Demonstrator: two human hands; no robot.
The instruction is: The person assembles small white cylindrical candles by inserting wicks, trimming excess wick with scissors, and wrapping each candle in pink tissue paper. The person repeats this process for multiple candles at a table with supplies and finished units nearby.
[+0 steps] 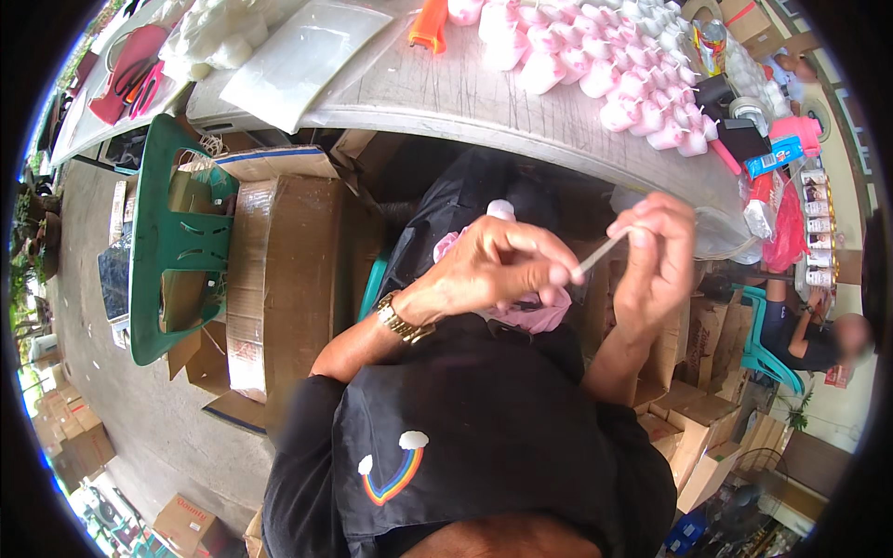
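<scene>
Small filled pouches (614,79) lie heaped on the far right of the counter (484,102). A flat tray (298,60) rests at its left. Below, a plastic chair (177,242) stands left of stacked cardboard boxes (279,270).

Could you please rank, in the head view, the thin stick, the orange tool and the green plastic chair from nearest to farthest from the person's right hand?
From the right hand:
1. Thin stick, pinched in its fingers.
2. Orange tool, up on the table, to the left.
3. Green plastic chair, far left, beside the cardboard boxes.

Pink bottles (633,65) crowd the table (465,93); cardboard boxes (279,270) block below.
</scene>
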